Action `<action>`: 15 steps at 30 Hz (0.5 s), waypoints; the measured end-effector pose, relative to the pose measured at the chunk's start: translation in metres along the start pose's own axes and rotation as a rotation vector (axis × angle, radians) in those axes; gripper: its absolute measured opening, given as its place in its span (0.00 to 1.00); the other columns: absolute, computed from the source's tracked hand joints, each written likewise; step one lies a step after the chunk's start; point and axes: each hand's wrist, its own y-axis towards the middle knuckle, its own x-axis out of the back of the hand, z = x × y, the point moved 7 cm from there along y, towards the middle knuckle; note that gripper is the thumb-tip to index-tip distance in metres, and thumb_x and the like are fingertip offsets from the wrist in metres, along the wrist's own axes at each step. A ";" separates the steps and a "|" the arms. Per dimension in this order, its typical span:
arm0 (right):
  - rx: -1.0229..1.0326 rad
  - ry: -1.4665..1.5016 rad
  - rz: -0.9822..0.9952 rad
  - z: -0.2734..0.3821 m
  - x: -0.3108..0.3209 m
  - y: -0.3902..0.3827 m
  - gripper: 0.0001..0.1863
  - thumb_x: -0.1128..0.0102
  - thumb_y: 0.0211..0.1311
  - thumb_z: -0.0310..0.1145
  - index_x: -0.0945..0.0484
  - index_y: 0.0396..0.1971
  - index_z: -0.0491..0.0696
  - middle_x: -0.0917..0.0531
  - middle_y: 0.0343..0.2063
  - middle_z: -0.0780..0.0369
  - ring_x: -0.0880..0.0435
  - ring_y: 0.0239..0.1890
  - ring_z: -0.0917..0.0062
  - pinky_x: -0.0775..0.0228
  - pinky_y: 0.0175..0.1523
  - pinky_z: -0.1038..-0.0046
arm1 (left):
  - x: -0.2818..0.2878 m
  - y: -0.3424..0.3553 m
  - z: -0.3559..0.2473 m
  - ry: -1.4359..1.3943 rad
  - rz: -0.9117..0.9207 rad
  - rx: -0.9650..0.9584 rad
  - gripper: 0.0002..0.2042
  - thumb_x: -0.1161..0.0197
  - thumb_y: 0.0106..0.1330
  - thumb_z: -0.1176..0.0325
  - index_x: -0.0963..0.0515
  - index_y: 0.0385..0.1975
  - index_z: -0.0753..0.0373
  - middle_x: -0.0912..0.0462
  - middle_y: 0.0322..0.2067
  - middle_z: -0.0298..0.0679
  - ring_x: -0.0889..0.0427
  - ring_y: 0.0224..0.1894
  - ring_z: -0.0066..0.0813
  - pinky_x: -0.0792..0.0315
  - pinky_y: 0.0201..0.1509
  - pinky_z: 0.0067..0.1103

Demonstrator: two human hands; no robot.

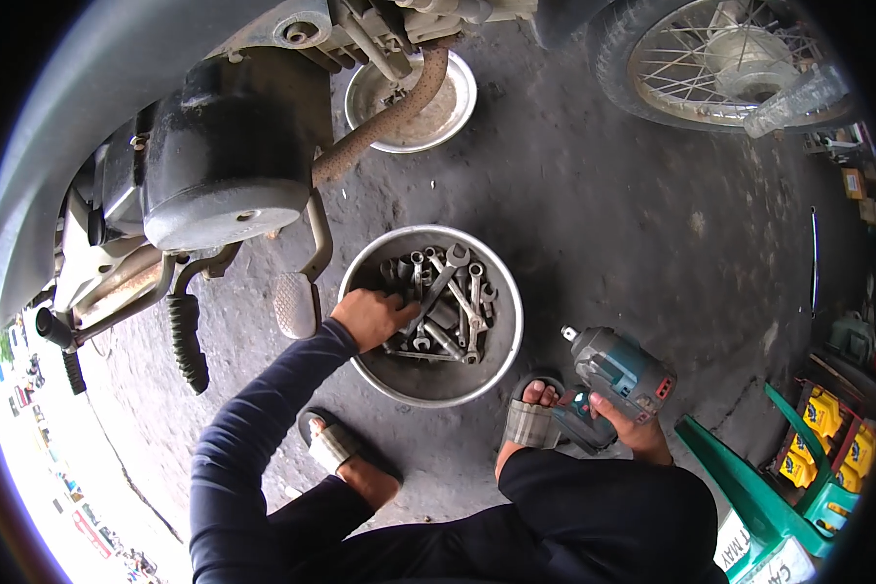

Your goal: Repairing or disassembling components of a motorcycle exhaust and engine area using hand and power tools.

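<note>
My left hand (370, 316) is over the metal basin's (512, 336) left rim, fingers at the large open-end wrench (440, 289); can't tell if they're closed on it. Wrench's long axis runs from them toward the far rim; my right hand (625, 420), farther off, grips the cordless impact wrench (618, 368).

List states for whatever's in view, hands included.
Left hand: inside near basin, grip unclear
Right hand: closed around impact wrench
Impact wrench: held, drive end bare; on/off can't tell
Near basin: partly filled
Wrenches: loose, jumbled
Far basin: small parts inside
Spoked wheel: tyre fitted
Exhaust pipe: rusty-looking
</note>
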 end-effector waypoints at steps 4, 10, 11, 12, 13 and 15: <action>0.077 -0.020 0.036 0.039 -0.015 -0.001 0.09 0.37 0.58 0.28 0.24 0.38 0.45 0.20 0.28 0.66 0.22 0.31 0.81 0.30 0.37 0.76 | -0.001 0.005 0.000 0.112 -0.037 0.007 0.19 0.49 0.61 0.67 0.28 0.54 0.51 0.22 0.29 0.36 0.18 0.26 0.34 0.24 0.27 0.28; 0.224 -0.114 0.110 0.035 -0.033 0.009 0.16 0.31 0.53 0.29 0.22 0.42 0.45 0.17 0.37 0.61 0.17 0.38 0.74 0.26 0.43 0.73 | 0.030 0.009 -0.003 0.080 0.219 0.252 0.15 0.45 0.58 0.66 0.22 0.46 0.53 0.21 0.31 0.39 0.18 0.33 0.38 0.25 0.35 0.32; 0.280 -0.100 0.104 0.037 -0.032 0.008 0.16 0.30 0.52 0.30 0.23 0.42 0.45 0.17 0.37 0.61 0.17 0.38 0.74 0.25 0.43 0.72 | 0.056 0.012 -0.014 0.018 0.044 0.251 0.13 0.44 0.60 0.64 0.21 0.44 0.54 0.21 0.35 0.40 0.21 0.40 0.37 0.28 0.42 0.32; 0.289 -0.101 0.098 0.044 -0.033 0.010 0.16 0.30 0.52 0.30 0.23 0.42 0.45 0.17 0.37 0.61 0.17 0.38 0.74 0.25 0.43 0.72 | 0.084 0.008 -0.021 -0.039 -0.125 0.254 0.11 0.42 0.61 0.61 0.20 0.41 0.54 0.22 0.39 0.41 0.25 0.48 0.36 0.31 0.48 0.33; 0.310 -0.102 0.110 0.054 -0.033 0.009 0.17 0.30 0.52 0.30 0.23 0.42 0.45 0.17 0.37 0.61 0.17 0.38 0.73 0.25 0.43 0.72 | 0.101 0.014 -0.032 -0.160 -0.156 0.262 0.12 0.38 0.58 0.61 0.20 0.40 0.54 0.24 0.45 0.41 0.34 0.57 0.36 0.38 0.56 0.34; 0.319 -0.274 0.166 0.054 -0.034 0.007 0.18 0.29 0.51 0.31 0.23 0.42 0.45 0.17 0.37 0.60 0.17 0.36 0.70 0.25 0.42 0.72 | 0.120 0.018 -0.052 -0.379 -0.392 0.068 0.17 0.36 0.54 0.68 0.24 0.45 0.61 0.22 0.38 0.47 0.23 0.44 0.43 0.30 0.46 0.36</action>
